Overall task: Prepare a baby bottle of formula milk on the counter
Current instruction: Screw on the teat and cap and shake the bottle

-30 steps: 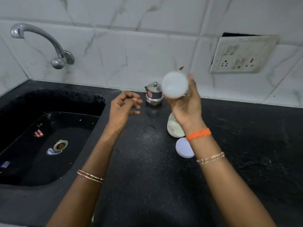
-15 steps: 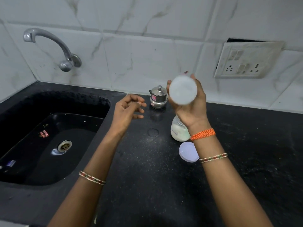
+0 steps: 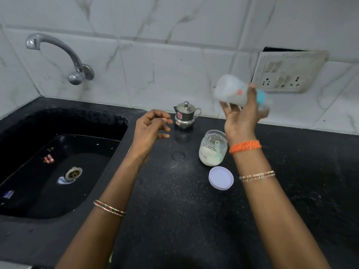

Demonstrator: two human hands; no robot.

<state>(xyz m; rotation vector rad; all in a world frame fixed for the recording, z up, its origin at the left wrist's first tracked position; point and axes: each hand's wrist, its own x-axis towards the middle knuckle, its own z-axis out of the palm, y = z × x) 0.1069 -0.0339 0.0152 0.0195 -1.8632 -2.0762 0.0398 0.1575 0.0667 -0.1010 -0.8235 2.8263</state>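
Note:
My right hand (image 3: 240, 119) holds a translucent baby bottle (image 3: 233, 92) with a teal collar, lying on its side in the air above the counter and blurred by motion. Below it stands an open clear jar of white formula powder (image 3: 212, 148) with a pale green scoop inside. The jar's white lid (image 3: 221, 178) lies flat on the black counter just in front. My left hand (image 3: 150, 126) hovers empty with loosely curled fingers, left of a small steel pot (image 3: 185, 115) with a lid.
A black sink (image 3: 58, 171) with a metal drain fills the left side, under a steel tap (image 3: 64, 55) on the tiled wall. A switch and socket plate (image 3: 287, 72) sits on the wall at right. Black counter (image 3: 174, 220) stretches toward me.
The bottle has swung from pointing its base at me to lying sideways, further right and blurred. My left hand stays in about the same place.

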